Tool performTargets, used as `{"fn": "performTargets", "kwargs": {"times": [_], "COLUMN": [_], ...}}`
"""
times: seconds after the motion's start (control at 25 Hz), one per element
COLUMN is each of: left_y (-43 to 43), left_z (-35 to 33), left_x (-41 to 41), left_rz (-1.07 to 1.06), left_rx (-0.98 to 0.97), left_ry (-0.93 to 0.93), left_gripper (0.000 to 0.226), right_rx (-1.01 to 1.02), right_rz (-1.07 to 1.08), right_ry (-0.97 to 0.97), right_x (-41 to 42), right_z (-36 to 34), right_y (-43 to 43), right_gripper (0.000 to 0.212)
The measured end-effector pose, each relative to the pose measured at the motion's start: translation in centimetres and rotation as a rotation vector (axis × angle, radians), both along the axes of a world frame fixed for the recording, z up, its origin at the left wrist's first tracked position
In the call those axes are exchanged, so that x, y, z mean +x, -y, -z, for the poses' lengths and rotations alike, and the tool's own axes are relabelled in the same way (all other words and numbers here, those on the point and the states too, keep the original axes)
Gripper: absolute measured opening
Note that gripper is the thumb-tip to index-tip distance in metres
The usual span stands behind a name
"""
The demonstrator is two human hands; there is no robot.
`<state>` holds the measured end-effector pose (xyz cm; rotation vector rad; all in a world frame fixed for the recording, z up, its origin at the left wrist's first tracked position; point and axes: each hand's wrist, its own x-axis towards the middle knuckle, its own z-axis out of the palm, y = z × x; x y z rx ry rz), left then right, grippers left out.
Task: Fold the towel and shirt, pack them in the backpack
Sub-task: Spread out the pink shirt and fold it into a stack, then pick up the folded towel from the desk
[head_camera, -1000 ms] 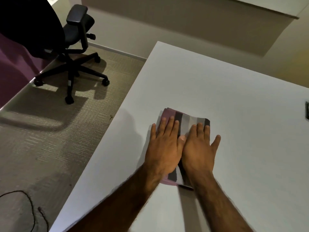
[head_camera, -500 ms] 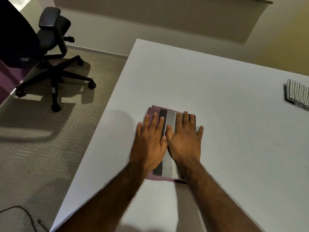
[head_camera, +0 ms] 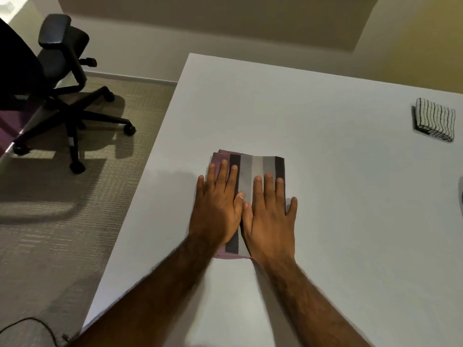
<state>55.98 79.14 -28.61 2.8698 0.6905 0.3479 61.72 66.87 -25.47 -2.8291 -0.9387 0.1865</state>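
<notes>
Now, mid-frame, we note the folded purple-and-grey striped cloth [head_camera: 258,166] lying on the white table [head_camera: 325,234]. Left hand [head_camera: 216,209] and right hand [head_camera: 269,216] press flat on it side by side, fingers straight, gripping nothing, thumbs touching. Folded black-and-white towel [head_camera: 434,118] lies at upper right, well apart. Office chair [head_camera: 62,71] stands at upper left.

Office chair [head_camera: 61,58], white table [head_camera: 325,171], floor cable [head_camera: 32,318]

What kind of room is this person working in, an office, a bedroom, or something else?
Probably an office or study room, though little of it shows. A black swivel chair on castors stands on low-pile carpet, next to a large plain white table set near a bare wall.
</notes>
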Motion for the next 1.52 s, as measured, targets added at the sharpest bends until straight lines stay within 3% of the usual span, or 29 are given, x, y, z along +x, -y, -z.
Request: {"fn": "performTargets", "kwargs": {"times": [0.16,0.36,0.64,0.84,1.0,1.16,1.32,1.52], "left_y": [0.1,-0.2,1.1,2.4,7.0,12.5,17.0,20.5], "left_z": [0.2,0.3,-0.2,-3.6,-7.6,-6.9,-5.9,-5.5], "left_x": [-0.2,0.2,2.0,2.8,11.8,24.3,36.2,47.6], "left_rz": [0.007,0.016,-0.003,-0.058,0.080,0.224,0.347,0.391], "left_rx": [-0.021,-0.017,0.012,0.076,0.194,0.030,-0.021,-0.048], "left_ry": [0.011,0.003,-0.144,-0.092,-0.054,-0.111,-0.181,-0.193], "left_gripper": [0.064,0.064,0.071,0.072,0.069,0.076,0.084,0.080], "right_rx": [-0.010,-0.074,-0.059,0.126,0.017,-0.033,-0.099,-0.080], "right_rz": [0.001,-0.051,-0.007,-0.155,-0.032,0.176,0.290,0.295], "right_ry": [-0.012,-0.005,-0.019,-0.190,-0.054,0.021,0.006,-0.089], "right_x": [0.4,3.4,4.6,7.6,17.7,32.0,44.4,51.1], "right_z": [-0.8,-1.3,-1.2,-1.7,-0.4,-1.6,-3.3,-2.2], "right_y": [-0.3,-2.5,-0.6,3.4,10.8,19.6,24.7,25.7], "right_gripper": [0.088,0.074,0.073,0.073,0.077,0.079,0.077,0.065]}}
